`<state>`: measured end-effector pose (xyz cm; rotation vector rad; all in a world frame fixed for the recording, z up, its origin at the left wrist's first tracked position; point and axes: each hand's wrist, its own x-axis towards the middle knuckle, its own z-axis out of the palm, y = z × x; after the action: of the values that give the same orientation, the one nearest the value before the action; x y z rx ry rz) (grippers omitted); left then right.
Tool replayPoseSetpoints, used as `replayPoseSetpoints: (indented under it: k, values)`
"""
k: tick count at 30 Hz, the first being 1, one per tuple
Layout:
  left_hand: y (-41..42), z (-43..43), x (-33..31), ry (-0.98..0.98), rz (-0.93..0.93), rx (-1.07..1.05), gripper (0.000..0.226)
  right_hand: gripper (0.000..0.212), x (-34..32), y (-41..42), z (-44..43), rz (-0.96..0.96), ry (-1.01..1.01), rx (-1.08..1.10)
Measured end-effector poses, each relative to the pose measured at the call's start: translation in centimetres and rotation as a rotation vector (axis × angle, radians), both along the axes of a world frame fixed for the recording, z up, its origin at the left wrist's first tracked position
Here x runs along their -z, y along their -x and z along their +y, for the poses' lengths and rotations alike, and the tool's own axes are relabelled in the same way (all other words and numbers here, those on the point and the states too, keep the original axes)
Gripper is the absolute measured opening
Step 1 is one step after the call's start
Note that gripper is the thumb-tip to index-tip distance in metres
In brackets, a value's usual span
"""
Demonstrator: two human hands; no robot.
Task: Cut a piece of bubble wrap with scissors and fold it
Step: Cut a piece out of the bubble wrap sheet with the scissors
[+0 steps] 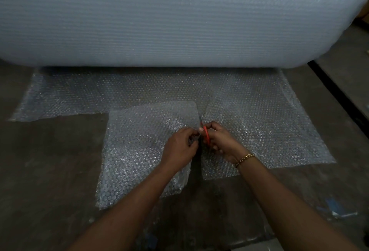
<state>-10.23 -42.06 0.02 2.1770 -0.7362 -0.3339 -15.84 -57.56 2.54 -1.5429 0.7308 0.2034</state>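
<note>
Floor: dark, lay under my bubble wrap.
Left hand: fingers pinched the wrap's cut edge.
Right hand: fingers clamped on scissors.

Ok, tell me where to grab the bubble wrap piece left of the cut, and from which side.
Pinch the bubble wrap piece at its right edge along the cut, coming from the near side, clear of the red scissors in the right hand. That edge is free and lifts off the floor near the left hand, which pinches it; the rest lies flat.
</note>
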Motion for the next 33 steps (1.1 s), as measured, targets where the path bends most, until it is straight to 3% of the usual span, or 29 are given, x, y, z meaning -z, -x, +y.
replayPoseSetpoints:
  k: [9,16,24,29,33]
  values:
    - [-0.1,0.1,0.1,-0.002,0.012,0.009,0.023,0.023,0.1,-0.9,-0.2,0.012,-0.01,-0.015]
    - [-0.2,0.2,0.3,-0.01,0.02,0.014,0.024,0.01,0.2,-1.1,-0.4,-0.006,0.006,-0.017]
    - [-0.3,0.3,0.3,-0.007,0.019,0.021,0.025,0.028,0.1,-2.0,-0.6,0.001,0.02,-0.01]
    - [-0.4,0.4,0.3,-0.005,0.019,0.021,0.027,0.013,0.7,-2.2,-0.8,-0.011,0.018,-0.025]
    - [-0.4,0.5,0.4,0.0,0.027,0.019,0.027,0.014,0.7,-2.3,-0.8,-0.009,0.014,-0.026]
